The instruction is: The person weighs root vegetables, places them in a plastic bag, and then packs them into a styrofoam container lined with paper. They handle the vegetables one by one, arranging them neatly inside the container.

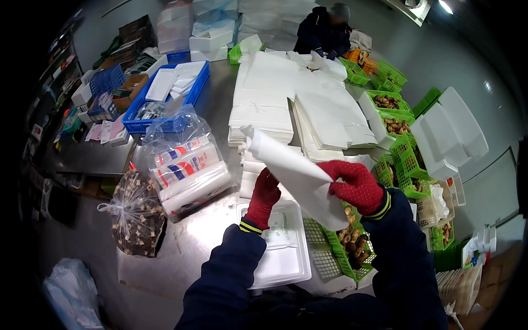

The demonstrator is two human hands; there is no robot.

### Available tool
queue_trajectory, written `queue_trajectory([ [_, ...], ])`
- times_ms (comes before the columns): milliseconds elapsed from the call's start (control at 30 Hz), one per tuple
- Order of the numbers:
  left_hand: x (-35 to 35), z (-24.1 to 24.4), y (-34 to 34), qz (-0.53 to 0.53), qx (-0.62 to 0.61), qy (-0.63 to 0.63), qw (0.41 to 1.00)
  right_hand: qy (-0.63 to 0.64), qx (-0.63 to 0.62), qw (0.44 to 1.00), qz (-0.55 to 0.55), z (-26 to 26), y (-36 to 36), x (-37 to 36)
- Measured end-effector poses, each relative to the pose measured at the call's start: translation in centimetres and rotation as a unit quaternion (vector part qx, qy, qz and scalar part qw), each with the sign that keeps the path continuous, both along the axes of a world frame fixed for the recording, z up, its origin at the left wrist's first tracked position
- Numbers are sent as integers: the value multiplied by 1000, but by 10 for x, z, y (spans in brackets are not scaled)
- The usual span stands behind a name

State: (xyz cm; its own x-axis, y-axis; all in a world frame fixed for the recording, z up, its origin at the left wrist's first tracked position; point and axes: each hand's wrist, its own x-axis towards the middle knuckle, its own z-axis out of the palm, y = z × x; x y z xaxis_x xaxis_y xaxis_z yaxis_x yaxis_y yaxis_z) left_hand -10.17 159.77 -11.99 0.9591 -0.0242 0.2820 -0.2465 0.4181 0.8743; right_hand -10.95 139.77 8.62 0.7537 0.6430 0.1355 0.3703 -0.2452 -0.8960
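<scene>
A curled white paper sheet [297, 177] is held up between my hands. My right hand [357, 187], in a red dotted glove, pinches its right edge between thumb and fingers. At the lower left edge my left hand [262, 202], gloved alike, grips it; some of those fingertips are hidden. Below the left wrist lies a white foam tray [284, 268] holding a clear packet with green print [278, 231]. Just right of the tray stands a green plastic basket [344, 258] of brown-and-cream mushrooms [357, 245], partly covered by the sheet. Rolled white sheets [249, 181] lie beyond the tray.
Stacks of white sheets [260, 111] fill the table's middle. To the left are bagged plastic rolls [194, 173], a knotted bag of dark and pale pieces [134, 218] and a blue crate [165, 117]. Green baskets [408, 159] line the right. Another person [324, 31] works opposite.
</scene>
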Motion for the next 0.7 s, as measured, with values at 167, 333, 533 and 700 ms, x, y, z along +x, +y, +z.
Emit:
queue_trajectory([
  [167,-32,48,4,-53,-22,149,987,185,36,982,-27,-59,-47,-15],
  [333,-65,33,18,-77,274,68,956,142,127,979,-69,-109,-19,-47],
  [533,-142,19,41,-173,310,133,925,72,-37,995,-66,-201,-32,-104],
  [700,-227,-59,60,-123,98,420,894,454,-86,878,-126,-256,-25,-162],
])
